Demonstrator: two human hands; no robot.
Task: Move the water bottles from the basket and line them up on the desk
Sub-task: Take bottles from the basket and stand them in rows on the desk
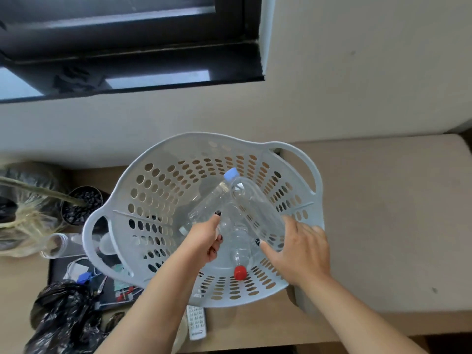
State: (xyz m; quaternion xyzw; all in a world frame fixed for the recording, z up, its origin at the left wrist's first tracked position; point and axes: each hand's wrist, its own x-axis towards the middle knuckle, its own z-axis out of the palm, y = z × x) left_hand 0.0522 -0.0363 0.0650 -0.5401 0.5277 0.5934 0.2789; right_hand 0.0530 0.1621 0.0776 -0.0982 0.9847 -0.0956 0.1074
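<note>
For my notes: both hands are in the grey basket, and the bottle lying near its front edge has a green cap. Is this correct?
Not quite. In the head view the bottle near the front edge of the grey basket has a red cap, not green. Both the left hand and right hand are in the basket.

Home room, window (pixel 127 47), cluttered desk (pixel 370 226)

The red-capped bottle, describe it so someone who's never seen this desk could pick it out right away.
Find the pale blue perforated basket in the middle of the desk. Inside lie several clear plastic bottles; this bottle runs between the two hands, its cap toward the basket's near wall. It alone has a red cap; the bottle the right hand holds has a light blue one.
</note>
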